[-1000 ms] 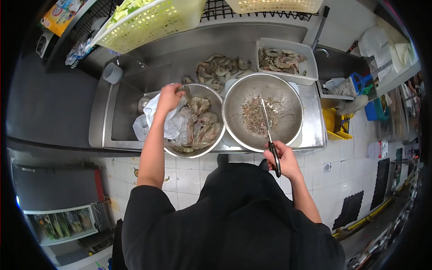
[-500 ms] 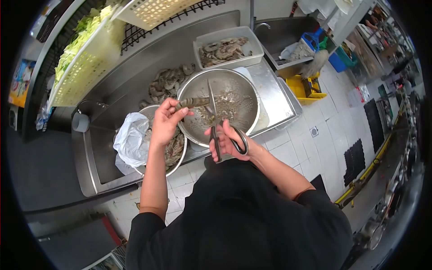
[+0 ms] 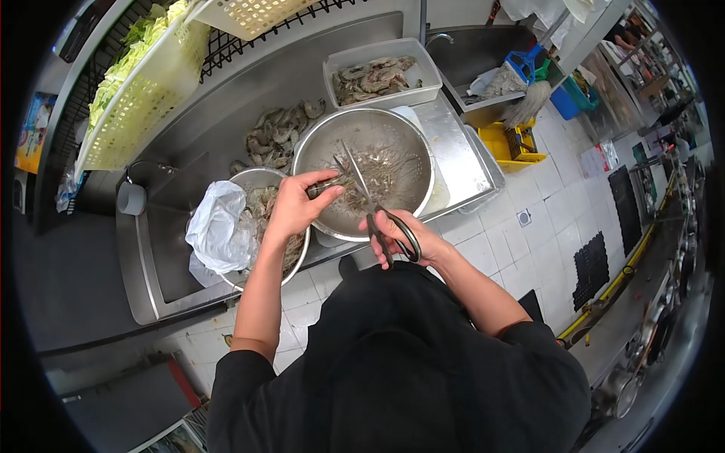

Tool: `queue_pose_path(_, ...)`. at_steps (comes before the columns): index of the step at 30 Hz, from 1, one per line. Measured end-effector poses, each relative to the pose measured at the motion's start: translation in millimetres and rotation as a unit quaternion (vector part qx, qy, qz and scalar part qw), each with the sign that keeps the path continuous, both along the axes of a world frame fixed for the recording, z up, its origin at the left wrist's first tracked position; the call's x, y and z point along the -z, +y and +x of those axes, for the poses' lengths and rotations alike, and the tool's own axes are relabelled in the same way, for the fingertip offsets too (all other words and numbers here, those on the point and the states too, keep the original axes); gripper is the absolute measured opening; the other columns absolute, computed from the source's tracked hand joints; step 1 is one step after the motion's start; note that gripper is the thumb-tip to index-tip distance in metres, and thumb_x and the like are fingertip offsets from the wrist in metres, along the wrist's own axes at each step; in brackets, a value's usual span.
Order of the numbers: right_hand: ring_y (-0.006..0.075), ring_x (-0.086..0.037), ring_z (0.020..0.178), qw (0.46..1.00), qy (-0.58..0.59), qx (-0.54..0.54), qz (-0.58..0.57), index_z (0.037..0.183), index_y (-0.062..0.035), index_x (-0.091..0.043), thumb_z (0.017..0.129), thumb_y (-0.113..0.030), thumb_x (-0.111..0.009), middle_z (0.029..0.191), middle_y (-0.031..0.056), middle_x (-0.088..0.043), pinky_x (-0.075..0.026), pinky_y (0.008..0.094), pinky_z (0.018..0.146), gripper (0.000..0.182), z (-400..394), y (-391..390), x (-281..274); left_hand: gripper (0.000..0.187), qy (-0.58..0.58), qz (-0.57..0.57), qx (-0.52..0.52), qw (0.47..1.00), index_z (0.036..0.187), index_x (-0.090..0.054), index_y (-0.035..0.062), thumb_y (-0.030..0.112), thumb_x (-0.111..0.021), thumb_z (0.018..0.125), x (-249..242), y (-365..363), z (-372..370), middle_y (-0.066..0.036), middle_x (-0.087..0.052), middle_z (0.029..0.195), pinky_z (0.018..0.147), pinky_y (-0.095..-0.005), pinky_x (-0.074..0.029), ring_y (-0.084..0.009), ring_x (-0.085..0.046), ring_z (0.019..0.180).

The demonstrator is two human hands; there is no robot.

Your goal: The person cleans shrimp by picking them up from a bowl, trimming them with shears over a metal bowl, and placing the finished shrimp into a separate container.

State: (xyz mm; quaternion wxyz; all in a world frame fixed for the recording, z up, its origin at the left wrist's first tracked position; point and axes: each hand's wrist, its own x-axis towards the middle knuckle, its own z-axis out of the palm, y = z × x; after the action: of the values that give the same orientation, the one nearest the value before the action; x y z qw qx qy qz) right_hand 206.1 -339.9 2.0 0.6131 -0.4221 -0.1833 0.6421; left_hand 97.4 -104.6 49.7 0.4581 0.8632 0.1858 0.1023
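Note:
My left hand (image 3: 298,202) grips a grey striped shrimp (image 3: 325,185) between thumb and fingers over the left part of a large steel bowl (image 3: 418,151). A pair of scissors (image 3: 358,177) is in my right hand (image 3: 408,235), fingers through the black handles. The slightly parted blades point up and left, close to the shrimp's end. Small trimmings lie inside the bowl. Left of it, a second bowl (image 3: 300,260) holds more shrimp and a white plastic bag (image 3: 217,226). Behind the bowls, a pile of shrimp (image 3: 281,136) lies in the sink.
A clear plastic tub (image 3: 432,84) of shrimp stands behind the large bowl. Pale baskets (image 3: 143,113), one with chopped greens (image 3: 124,75), are on the rack at upper left. A yellow bucket (image 3: 513,147) and a mop (image 3: 531,104) stand at the right.
My left hand has moved slightly right and turned, bringing the shrimp lower. My right hand and the scissors have shifted a little right, and the blades now tilt further left.

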Motion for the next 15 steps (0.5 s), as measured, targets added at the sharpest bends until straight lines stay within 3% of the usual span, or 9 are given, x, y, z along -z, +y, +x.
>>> queue_pose_path(3,0.0144,-0.063,0.059,0.998,-0.055,0.004,-0.041,0.117,0.0002,-0.062,0.100,-0.055,-0.064,0.071,0.0063,-0.062,-0.055,0.0294,0.052,0.057,3.8,-6.3,-2.5,0.036,0.014,0.071,0.042,0.997,0.115,-0.077,-0.0008,0.022,-0.083,0.087,-1.8,9.3,-0.3,-0.014,-0.079,0.106,0.090,-0.0336,-0.055,-0.0191,-0.073,0.095)
queue_pose_path(5,0.0129,-0.062,0.053,0.993,-0.100,0.000,-0.063,0.110,0.0003,-0.065,0.100,-0.050,-0.068,0.067,0.0048,-0.061,-0.054,0.0271,0.049,0.052,8.4,-11.8,-3.0,0.036,0.007,0.060,0.062,0.996,0.114,-0.077,-0.0006,0.022,-0.083,0.087,-2.3,12.6,-1.6,-0.015,-0.079,0.106,0.091,-0.0337,-0.055,-0.0196,-0.073,0.096)
queue_pose_path(7,0.0107,-0.058,0.046,0.988,-0.105,0.003,-0.114,0.097,-0.0006,-0.068,0.099,-0.041,-0.073,0.060,0.0025,-0.059,-0.051,0.0246,0.045,0.041,11.9,-16.2,-4.6,0.035,0.001,0.051,0.080,0.995,0.113,-0.077,-0.0004,0.021,-0.083,0.086,-2.3,16.0,-1.8,-0.015,-0.079,0.106,0.091,-0.0338,-0.055,-0.0201,-0.074,0.096)
queue_pose_path(8,0.0095,-0.058,0.047,0.989,-0.093,0.026,-0.116,0.082,-0.0040,-0.064,0.093,-0.048,-0.079,0.060,0.0017,-0.059,-0.047,0.0243,0.041,0.048,11.5,-18.5,-5.8,0.034,0.011,0.039,0.078,0.996,0.113,-0.077,-0.0004,0.020,-0.084,0.086,-1.5,17.5,-1.1,-0.014,-0.079,0.106,0.092,-0.0335,-0.055,-0.0194,-0.073,0.097)
queue_pose_path(11,0.0097,-0.057,0.046,0.987,-0.126,0.052,-0.086,0.086,-0.0031,-0.065,0.094,-0.046,-0.078,0.061,0.0016,-0.060,-0.047,0.0249,0.042,0.045,12.7,-23.4,2.8,0.033,0.016,-0.008,0.071,0.997,0.112,-0.077,0.0000,0.016,-0.085,0.084,1.6,23.0,0.1,-0.012,-0.079,0.107,0.093,-0.0326,-0.054,-0.0176,-0.072,0.098)
queue_pose_path(15,0.0111,-0.061,0.053,0.972,-0.211,0.021,-0.100,0.104,-0.0011,-0.063,0.099,-0.047,-0.071,0.064,0.0026,-0.061,-0.051,0.0266,0.052,0.047,21.4,-39.2,3.8,0.032,0.008,-0.063,0.076,0.995,0.111,-0.076,0.0014,0.012,-0.086,0.082,4.2,35.5,-2.7,-0.005,-0.077,0.107,0.093,-0.0315,-0.053,-0.0144,-0.068,0.099)
